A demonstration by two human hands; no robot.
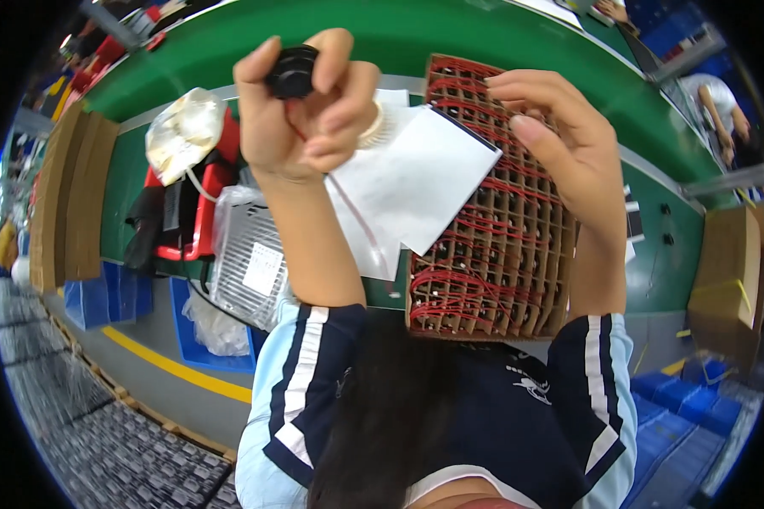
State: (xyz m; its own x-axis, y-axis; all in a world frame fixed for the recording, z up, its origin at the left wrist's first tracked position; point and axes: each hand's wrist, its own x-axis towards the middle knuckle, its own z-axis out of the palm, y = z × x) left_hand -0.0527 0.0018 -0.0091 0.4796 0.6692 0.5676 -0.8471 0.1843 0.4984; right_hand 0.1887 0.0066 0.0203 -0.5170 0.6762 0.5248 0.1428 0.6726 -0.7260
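My left hand (310, 110) is raised over the bench, closed on a small black round part (292, 71) between thumb and fingers. Its thin reddish lead (352, 208) hangs down past my wrist, across a white sheet (399, 178). To the right stands a cardboard tray (484, 280) split into small cells, many holding dark parts with red wires. My right hand (560, 127) hovers over the tray's far right side, its fingers partly bent and apart from the thumb, with nothing visible between them.
On the left of the green bench (119, 204) are a red bin (216, 182), a bag-covered lamp-like object (182, 136) and a plastic-wrapped grille (246, 254). Cardboard boxes (81, 195) flank the bench. A blue crate (204, 331) sits below. Another person (717, 106) is at the far right.
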